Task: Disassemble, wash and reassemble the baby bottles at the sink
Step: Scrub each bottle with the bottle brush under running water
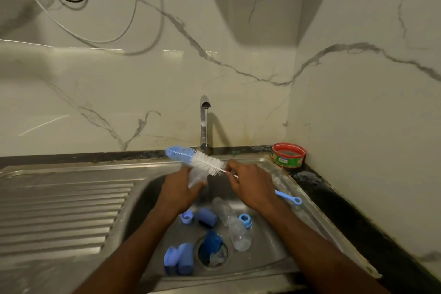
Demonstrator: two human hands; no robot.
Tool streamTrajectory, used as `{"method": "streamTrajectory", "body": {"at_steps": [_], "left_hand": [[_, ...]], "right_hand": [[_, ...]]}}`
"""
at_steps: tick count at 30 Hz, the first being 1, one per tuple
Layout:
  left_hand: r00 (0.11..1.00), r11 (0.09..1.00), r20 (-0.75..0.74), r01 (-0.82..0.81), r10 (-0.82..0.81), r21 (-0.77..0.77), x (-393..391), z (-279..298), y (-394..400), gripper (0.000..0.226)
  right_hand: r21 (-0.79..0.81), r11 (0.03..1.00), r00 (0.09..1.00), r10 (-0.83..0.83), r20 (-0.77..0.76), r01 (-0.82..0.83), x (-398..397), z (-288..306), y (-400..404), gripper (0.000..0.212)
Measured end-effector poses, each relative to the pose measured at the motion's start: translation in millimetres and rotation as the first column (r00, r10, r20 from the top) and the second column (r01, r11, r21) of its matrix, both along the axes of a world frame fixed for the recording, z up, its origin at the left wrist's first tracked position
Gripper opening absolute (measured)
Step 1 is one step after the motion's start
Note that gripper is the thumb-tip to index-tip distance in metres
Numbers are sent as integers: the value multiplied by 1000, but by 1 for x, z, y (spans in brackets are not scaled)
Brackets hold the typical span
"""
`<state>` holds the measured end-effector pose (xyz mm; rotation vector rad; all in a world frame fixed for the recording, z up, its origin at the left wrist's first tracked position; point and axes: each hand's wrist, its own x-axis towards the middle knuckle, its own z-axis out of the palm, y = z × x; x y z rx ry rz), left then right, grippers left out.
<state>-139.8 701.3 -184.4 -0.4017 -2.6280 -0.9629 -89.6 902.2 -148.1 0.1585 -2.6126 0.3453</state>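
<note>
My left hand [177, 190] grips a clear baby bottle [196, 178] over the sink basin, its mouth tilted up toward the tap. My right hand [250, 185] holds a bottle brush [195, 157] by its wire stem; the blue and white bristle head sits outside the bottle, above its mouth, and the blue handle loop sticks out to the right. Two more clear bottles [232, 223] lie in the basin. Around them lie blue collar rings [245, 219], blue caps [207, 217] and, low at the left, more blue caps [179, 258]. A clear teat rests in the drain [212, 252].
The steel sink [274, 262] has a ribbed drainboard [59, 207] at left. The tap [204, 124] stands at the back centre; whether water runs cannot be told. A red and green tub [288, 154] sits on the dark counter at back right. Marble walls close in behind and at right.
</note>
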Motion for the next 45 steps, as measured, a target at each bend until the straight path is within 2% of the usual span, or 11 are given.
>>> {"method": "streamTrajectory", "body": {"at_steps": [3, 6, 8, 16, 22, 27, 33, 36, 39, 41, 45], "left_hand": [[1000, 1000, -27, 0, -1, -29, -2, 2, 2, 34], [996, 995, -86, -45, 37, -91, -18, -3, -9, 44], [999, 990, -15, -53, 51, -133, -28, -8, -14, 46], [985, 956, -170, -10, -41, -293, -28, -17, 7, 43], [987, 986, 9, -162, 162, 45, -36, -21, -17, 54], [991, 999, -133, 20, -25, -34, -30, -21, 0, 67], [995, 995, -46, -96, 94, -41, -29, -22, -13, 43], [996, 989, -87, 6, -20, -151, -25, -16, -11, 30], [975, 935, -56, 190, -216, -299, -18, -12, 5, 42], [978, 950, -44, 185, -202, -252, -20, -16, 13, 47], [999, 999, -38, -36, 35, -26, -31, -20, -8, 42]], "right_hand": [[15, 1000, 999, 5, 38, -5, -4, -6, -3, 15], [-53, 998, 989, 27, 147, -20, -12, -16, 2, 15], [-66, 998, 981, 25, 192, -12, -10, -19, 5, 15], [34, 997, 992, -79, 103, 76, -19, -15, -25, 9], [59, 994, 968, -105, 226, 94, -1, -23, -9, 11], [51, 971, 964, -237, 124, 233, -5, -11, -18, 17], [14, 980, 979, -196, -55, 197, 4, -5, -14, 10], [49, 992, 992, -121, 28, 120, 2, -17, -12, 8], [65, 994, 992, -91, 85, 85, -5, -18, -23, 8], [40, 994, 992, -100, 73, 97, -9, -13, -27, 11], [59, 989, 987, -141, 72, 137, -3, -17, -12, 7]]}}
